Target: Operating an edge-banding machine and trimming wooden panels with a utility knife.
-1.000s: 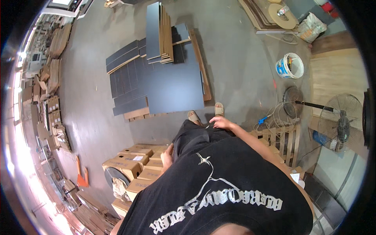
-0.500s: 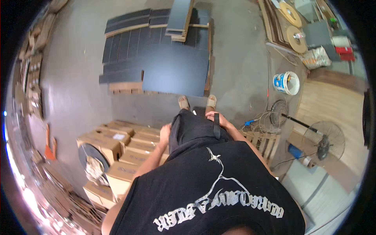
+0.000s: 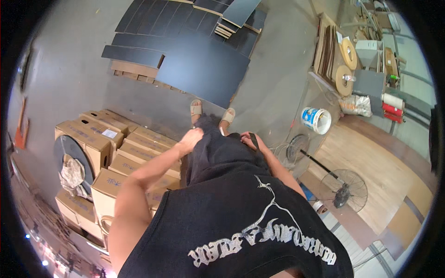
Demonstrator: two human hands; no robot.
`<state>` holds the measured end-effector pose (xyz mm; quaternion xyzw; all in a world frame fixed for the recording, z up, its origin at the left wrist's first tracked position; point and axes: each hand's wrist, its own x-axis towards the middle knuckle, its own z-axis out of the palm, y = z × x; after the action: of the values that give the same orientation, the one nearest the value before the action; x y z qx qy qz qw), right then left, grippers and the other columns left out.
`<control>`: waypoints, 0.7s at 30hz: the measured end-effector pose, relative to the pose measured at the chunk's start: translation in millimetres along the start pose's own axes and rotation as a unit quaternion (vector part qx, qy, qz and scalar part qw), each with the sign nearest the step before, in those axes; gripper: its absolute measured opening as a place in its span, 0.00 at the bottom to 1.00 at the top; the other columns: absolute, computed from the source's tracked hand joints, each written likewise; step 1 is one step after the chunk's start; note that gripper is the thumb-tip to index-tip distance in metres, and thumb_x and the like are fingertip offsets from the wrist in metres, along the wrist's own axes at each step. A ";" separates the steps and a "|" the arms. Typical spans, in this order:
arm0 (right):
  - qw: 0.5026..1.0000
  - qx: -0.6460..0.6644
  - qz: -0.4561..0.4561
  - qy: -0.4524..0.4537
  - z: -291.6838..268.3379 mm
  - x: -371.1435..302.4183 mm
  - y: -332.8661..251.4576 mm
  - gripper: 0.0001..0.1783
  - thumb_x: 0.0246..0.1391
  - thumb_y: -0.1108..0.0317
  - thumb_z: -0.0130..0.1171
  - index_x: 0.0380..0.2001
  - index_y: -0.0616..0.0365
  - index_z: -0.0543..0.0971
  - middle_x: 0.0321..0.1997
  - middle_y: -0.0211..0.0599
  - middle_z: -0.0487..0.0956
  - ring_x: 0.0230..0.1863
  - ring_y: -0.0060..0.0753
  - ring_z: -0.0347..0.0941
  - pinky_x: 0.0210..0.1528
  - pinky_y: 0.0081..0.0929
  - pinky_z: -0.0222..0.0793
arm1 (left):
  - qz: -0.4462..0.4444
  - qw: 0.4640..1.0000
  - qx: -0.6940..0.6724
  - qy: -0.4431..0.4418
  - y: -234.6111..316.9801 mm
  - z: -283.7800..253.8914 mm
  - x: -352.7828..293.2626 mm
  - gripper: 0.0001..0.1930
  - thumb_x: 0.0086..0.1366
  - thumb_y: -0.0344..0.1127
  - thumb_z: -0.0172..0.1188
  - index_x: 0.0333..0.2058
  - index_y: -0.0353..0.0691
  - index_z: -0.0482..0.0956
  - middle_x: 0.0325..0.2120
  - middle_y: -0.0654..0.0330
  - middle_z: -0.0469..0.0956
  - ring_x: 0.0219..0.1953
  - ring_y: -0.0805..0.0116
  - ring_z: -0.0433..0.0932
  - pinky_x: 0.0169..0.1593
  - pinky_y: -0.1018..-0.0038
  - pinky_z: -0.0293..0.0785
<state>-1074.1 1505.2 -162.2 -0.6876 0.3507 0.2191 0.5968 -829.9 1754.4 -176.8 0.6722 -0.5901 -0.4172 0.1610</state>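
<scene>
On my feed: L hand (image 3: 191, 139) curled at blk trousers (image 3: 219, 155), worn mid-view; R hand (image 3: 248, 138) half-curled by blk strap (image 3: 254, 141); can't tell either grip. Gray flr (image 3: 276, 81), dk panels (image 3: 199, 67) ahead, ctns (image 3: 132, 164) L, fan (image 3: 343, 192) R.

My loose black lower garment (image 3: 225, 156) hangs from my waist toward 12 o'clock, its matte cloth creased in soft folds. Its 10 o'clock edge meets my curled left hand (image 3: 191, 138). At its 2 o'clock edge, a narrow black strap (image 3: 253, 141) slants across my right hand (image 3: 261, 145), where it attaches being unclear.
</scene>
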 end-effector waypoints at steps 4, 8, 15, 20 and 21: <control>0.997 -0.049 -0.058 0.001 -8.8 0.6 1.4 0.16 0.56 0.64 0.54 0.42 0.64 0.78 0.35 0.39 0.80 0.36 0.29 0.77 0.40 0.27 0.72 | -0.122 0.983 0.126 -0.058 -29.5 18.4 -10.4 0.11 0.57 0.35 0.54 0.31 0.37 0.83 0.33 0.47 0.81 0.41 0.54 0.80 0.48 0.62 0.74; 0.992 0.122 0.033 0.008 -8.8 2.8 15.9 0.17 0.57 0.64 0.54 0.46 0.62 0.76 0.35 0.34 0.80 0.34 0.25 0.74 0.37 0.23 0.70 | -0.128 0.936 0.232 -0.231 -19.6 39.0 21.3 0.12 0.61 0.34 0.51 0.36 0.42 0.84 0.40 0.52 0.81 0.46 0.58 0.79 0.49 0.65 0.73; 0.995 0.097 0.004 -0.014 2.4 6.0 -13.4 0.16 0.55 0.63 0.56 0.42 0.63 0.77 0.31 0.34 0.80 0.32 0.24 0.76 0.36 0.24 0.72 | -0.118 0.965 0.236 -0.017 -75.2 104.1 38.7 0.14 0.62 0.37 0.51 0.45 0.48 0.81 0.47 0.57 0.79 0.49 0.62 0.77 0.49 0.68 0.71; 0.988 0.156 0.014 0.009 10.1 10.9 27.2 0.15 0.57 0.63 0.56 0.42 0.63 0.76 0.30 0.35 0.80 0.31 0.23 0.75 0.36 0.23 0.72 | 0.142 0.969 -0.075 0.186 -25.0 21.0 27.8 0.13 0.59 0.36 0.52 0.41 0.38 0.75 0.35 0.50 0.80 0.42 0.48 0.77 0.45 0.55 0.69; 0.985 0.171 0.025 0.008 10.8 9.8 26.2 0.14 0.57 0.64 0.56 0.42 0.62 0.76 0.31 0.36 0.80 0.30 0.23 0.75 0.35 0.22 0.72 | 0.136 0.971 -0.072 0.184 -31.1 20.9 15.3 0.13 0.59 0.36 0.52 0.41 0.38 0.75 0.35 0.50 0.80 0.42 0.48 0.77 0.45 0.55 0.69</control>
<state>-1085.8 1512.5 -188.8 -0.5685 0.4044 0.1655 0.6971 -825.8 1753.7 -217.0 0.6374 -0.6047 -0.3020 0.3700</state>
